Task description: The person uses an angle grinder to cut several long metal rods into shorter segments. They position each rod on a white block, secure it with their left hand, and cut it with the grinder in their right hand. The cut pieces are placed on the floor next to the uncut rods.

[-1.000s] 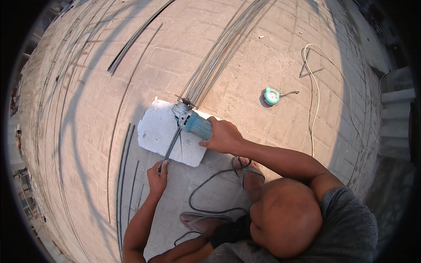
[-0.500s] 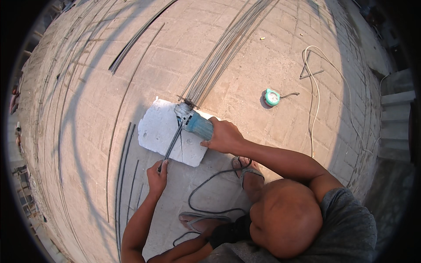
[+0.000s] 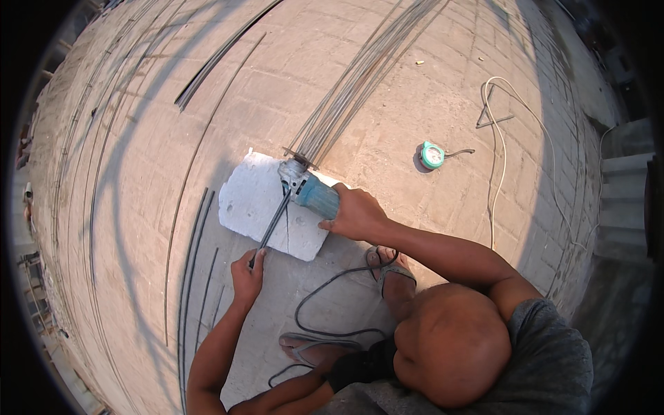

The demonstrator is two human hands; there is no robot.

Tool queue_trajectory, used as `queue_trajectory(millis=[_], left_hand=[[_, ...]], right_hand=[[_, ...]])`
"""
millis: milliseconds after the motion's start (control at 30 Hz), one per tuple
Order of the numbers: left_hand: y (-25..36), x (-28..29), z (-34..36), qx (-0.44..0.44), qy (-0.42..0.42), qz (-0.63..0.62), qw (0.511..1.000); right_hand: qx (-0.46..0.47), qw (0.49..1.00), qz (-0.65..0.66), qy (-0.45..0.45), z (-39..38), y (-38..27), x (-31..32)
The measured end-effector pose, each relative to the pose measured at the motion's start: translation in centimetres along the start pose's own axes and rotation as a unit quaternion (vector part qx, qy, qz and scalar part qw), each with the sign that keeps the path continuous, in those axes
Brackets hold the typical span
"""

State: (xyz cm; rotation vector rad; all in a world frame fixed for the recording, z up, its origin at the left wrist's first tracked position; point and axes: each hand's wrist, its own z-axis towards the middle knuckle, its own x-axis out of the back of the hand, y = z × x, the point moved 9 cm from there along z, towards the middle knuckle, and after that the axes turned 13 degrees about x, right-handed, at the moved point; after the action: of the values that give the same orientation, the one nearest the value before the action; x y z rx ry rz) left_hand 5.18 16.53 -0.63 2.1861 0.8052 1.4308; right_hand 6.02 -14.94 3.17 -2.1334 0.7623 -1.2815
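Observation:
My right hand (image 3: 356,211) grips the teal body of an angle grinder (image 3: 317,196), whose disc points away from me over a pale, rough, cracked block (image 3: 245,204). My left hand (image 3: 247,277) is closed round the near end of thin dark steel rods (image 3: 275,220), which run up across the block to under the grinder's head. Whether the disc touches them I cannot tell. A long bundle of rods (image 3: 360,76) extends from behind the grinder toward the top of the view. My knee and sandalled feet are close below the block.
Loose rods (image 3: 197,242) lie along the left, with more (image 3: 225,48) farther up. A teal tape measure (image 3: 431,156) sits on the sunlit floor to the right, near a white cord (image 3: 496,124) and bent rods. A dark cable (image 3: 298,311) loops around my feet.
The view has shifted slightly. Both hands keep the same holds on the grinder and rods, with no clear movement relative to the block.

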Motion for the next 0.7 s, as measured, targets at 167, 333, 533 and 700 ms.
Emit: queue_trajectory(millis=[167, 333, 533, 700], left_hand=[[-0.01, 0.12, -0.15, -0.007, 0.004, -0.011, 1.000], [0.14, 0.13, -0.12, -0.007, 0.003, 0.006, 1.000], [0.13, 0.12, -0.22, 0.018, -0.007, 0.026, 0.999], [-0.06, 0.16, -0.21, 0.008, 0.001, 0.020, 1.000]], right_hand=[[-0.003, 1.000, 0.001, -0.011, 0.13, -0.07, 0.03], [-0.003, 1.000, -0.001, -0.020, 0.26, -0.16, 0.16], [0.001, 1.000, -0.010, -0.017, 0.26, -0.27, 0.26], [0.000, 1.000, -0.016, -0.018, 0.44, -0.34, 0.20]])
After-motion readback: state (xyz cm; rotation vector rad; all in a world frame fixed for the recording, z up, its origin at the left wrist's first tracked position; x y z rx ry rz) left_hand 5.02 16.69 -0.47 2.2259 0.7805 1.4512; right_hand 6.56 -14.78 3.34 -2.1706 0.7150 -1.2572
